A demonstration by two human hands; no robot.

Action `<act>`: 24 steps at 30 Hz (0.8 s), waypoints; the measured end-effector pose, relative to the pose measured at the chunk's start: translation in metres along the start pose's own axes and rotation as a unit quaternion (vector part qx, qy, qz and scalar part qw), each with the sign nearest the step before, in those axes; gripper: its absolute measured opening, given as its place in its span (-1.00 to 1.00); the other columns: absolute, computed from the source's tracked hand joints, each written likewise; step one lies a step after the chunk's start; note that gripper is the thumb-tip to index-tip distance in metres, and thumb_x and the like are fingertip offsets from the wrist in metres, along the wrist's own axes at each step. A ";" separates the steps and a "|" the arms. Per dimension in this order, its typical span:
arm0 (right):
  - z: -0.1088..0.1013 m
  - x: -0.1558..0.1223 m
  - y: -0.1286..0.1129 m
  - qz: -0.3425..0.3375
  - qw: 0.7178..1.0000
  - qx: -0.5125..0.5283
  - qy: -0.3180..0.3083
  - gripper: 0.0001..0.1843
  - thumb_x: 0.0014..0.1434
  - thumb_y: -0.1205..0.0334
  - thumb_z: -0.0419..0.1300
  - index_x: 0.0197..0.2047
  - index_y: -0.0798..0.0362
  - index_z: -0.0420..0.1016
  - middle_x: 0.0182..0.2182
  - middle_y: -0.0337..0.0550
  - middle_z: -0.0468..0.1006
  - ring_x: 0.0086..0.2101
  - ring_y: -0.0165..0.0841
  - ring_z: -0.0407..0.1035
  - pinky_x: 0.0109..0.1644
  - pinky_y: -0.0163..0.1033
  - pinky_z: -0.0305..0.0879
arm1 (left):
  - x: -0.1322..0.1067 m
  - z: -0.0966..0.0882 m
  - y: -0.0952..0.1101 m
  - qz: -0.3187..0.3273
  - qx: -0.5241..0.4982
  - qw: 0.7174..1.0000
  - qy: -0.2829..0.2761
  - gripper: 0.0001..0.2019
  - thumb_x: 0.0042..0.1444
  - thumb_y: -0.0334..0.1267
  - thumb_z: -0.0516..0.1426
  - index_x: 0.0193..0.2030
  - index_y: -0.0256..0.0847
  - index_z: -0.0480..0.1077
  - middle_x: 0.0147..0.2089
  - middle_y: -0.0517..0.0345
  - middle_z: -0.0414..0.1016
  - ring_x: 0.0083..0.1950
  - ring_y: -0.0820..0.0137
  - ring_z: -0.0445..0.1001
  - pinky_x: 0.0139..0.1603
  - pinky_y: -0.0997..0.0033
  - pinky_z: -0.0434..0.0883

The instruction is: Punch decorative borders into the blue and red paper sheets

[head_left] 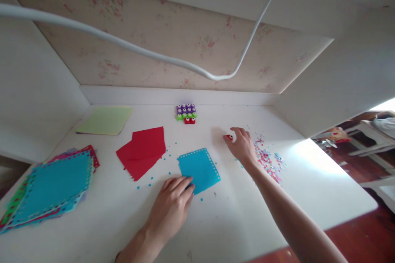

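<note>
Plainly, white desk (pixel 234 213) under floral wallpaper (pixel 173 41) bears blue paper (pixel 200 166).

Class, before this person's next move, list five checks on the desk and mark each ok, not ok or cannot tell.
1. Left hand presses blue sheet flat: ok.
2. Right hand grips red punch firmly: cannot tell, fingers hide it.
3. Blue sheet clear of red sheets: ok.
4. Confetti pile apart from blue sheet: ok.
5. Spare punches grouped, away from both hands: ok.
</note>
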State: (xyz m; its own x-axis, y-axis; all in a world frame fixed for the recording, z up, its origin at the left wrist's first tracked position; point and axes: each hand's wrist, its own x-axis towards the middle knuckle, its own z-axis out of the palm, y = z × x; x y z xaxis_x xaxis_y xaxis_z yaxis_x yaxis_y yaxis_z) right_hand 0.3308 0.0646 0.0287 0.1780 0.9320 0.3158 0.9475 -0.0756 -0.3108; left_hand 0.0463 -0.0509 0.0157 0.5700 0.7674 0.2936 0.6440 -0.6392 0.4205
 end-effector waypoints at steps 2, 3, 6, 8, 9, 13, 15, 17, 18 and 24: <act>0.005 0.006 -0.019 -0.074 0.997 -0.007 -0.013 -0.59 0.28 0.07 0.05 0.11 0.08 0.42 0.02 0.02 0.49 0.02 -0.12 0.31 0.09 -0.06 0.25 | 0.001 0.002 -0.001 -0.002 -0.004 1.000 0.002 -0.70 0.25 -0.43 0.05 0.05 -0.14 0.47 0.14 0.05 0.51 0.14 0.21 0.45 0.15 0.01 0.38; 0.009 0.011 -0.031 -0.103 0.994 -0.004 -0.031 -0.61 0.30 0.09 0.03 0.10 0.07 0.43 0.01 -0.01 0.51 0.00 -0.17 0.33 0.08 -0.11 0.26 | 0.001 0.003 -0.001 -0.004 -0.004 1.000 0.002 -0.70 0.26 -0.42 0.05 0.05 -0.13 0.47 0.15 0.06 0.51 0.15 0.21 0.45 0.16 0.00 0.37; 0.027 0.032 -0.072 -0.152 0.986 -0.003 -0.064 -0.63 0.32 0.11 0.02 0.10 0.01 0.44 0.03 -0.09 0.51 0.01 -0.25 0.33 0.07 -0.21 0.24 | 0.000 0.005 -0.001 -0.009 -0.004 1.000 0.003 -0.70 0.27 -0.40 0.05 0.08 -0.08 0.45 0.18 0.10 0.48 0.18 0.23 0.44 0.19 0.00 0.34; 0.039 0.047 -0.099 -0.172 0.982 -0.013 -0.077 -0.63 0.32 0.12 0.02 0.11 0.00 0.45 0.02 -0.06 0.52 0.01 -0.21 0.31 0.06 -0.17 0.22 | -0.002 0.006 -0.002 -0.006 -0.005 1.000 0.006 -0.68 0.27 -0.40 0.05 0.10 -0.05 0.44 0.20 0.12 0.46 0.18 0.25 0.43 0.20 0.01 0.34; 0.044 0.054 -0.110 -0.177 0.981 -0.019 -0.082 -0.64 0.33 0.12 0.01 0.08 0.01 0.47 0.01 -0.03 0.52 0.01 -0.17 0.30 0.06 -0.13 0.20 | -0.004 0.006 -0.003 -0.004 -0.007 1.000 0.010 -0.68 0.26 -0.40 0.06 0.10 -0.05 0.43 0.19 0.12 0.47 0.18 0.25 0.43 0.20 0.02 0.34; 0.056 0.069 -0.140 -0.184 0.977 -0.042 -0.098 -0.67 0.33 0.13 0.01 -0.11 0.06 0.57 -0.05 0.09 0.55 0.04 -0.07 0.24 0.10 0.03 0.06 | -0.007 0.004 -0.008 -0.012 -0.027 0.999 0.037 -0.71 0.25 -0.41 0.06 0.04 -0.09 0.47 0.08 0.09 0.52 0.10 0.25 0.46 0.14 0.09 0.40; 0.058 0.071 -0.145 -0.185 0.976 -0.045 -0.107 -0.68 0.33 0.17 0.00 -0.16 0.06 0.58 -0.08 0.10 0.57 0.05 -0.07 0.23 0.11 0.05 0.02 | -0.008 0.001 -0.011 -0.023 -0.037 0.998 0.043 -0.73 0.25 -0.41 0.07 0.01 -0.12 0.48 0.02 0.08 0.53 0.05 0.26 0.48 0.10 0.12 0.42; 0.059 0.071 -0.147 -0.182 0.975 -0.042 -0.116 -0.69 0.33 0.23 0.01 -0.17 0.06 0.59 -0.11 0.09 0.59 0.04 -0.08 0.26 0.10 0.04 0.04 | -0.007 -0.002 -0.014 -0.033 -0.043 0.998 0.044 -0.75 0.26 -0.40 0.06 0.00 -0.13 0.48 -0.01 0.08 0.54 0.02 0.26 0.48 0.08 0.10 0.43; 0.058 0.071 -0.147 -0.181 0.975 -0.038 -0.120 -0.70 0.32 0.25 0.01 -0.16 0.05 0.59 -0.12 0.07 0.60 0.03 -0.10 0.28 0.09 0.02 0.06 | -0.007 -0.004 -0.015 -0.038 -0.045 0.997 0.045 -0.76 0.27 -0.40 0.05 -0.01 -0.13 0.47 -0.03 0.08 0.54 0.00 0.26 0.48 0.07 0.09 0.43; 0.033 0.044 -0.140 -0.212 0.965 0.045 -0.146 -0.72 0.29 0.21 0.10 0.03 -0.05 0.52 -0.01 -0.18 0.58 -0.02 -0.31 0.40 0.05 -0.24 0.24 | -0.005 -0.013 -0.026 -0.106 -0.053 0.987 0.106 -0.81 0.30 -0.35 0.03 -0.05 -0.16 0.44 -0.08 0.05 0.52 -0.05 0.25 0.48 0.02 0.12 0.45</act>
State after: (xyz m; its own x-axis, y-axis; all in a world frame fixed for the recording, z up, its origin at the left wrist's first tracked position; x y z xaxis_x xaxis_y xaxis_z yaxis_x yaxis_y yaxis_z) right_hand 0.1968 0.1277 0.0561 -0.3159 0.9335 0.1697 0.8893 0.3536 -0.2900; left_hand 0.0202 -0.0381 0.0142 0.3012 0.8836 0.3586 0.6735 -0.4633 0.5760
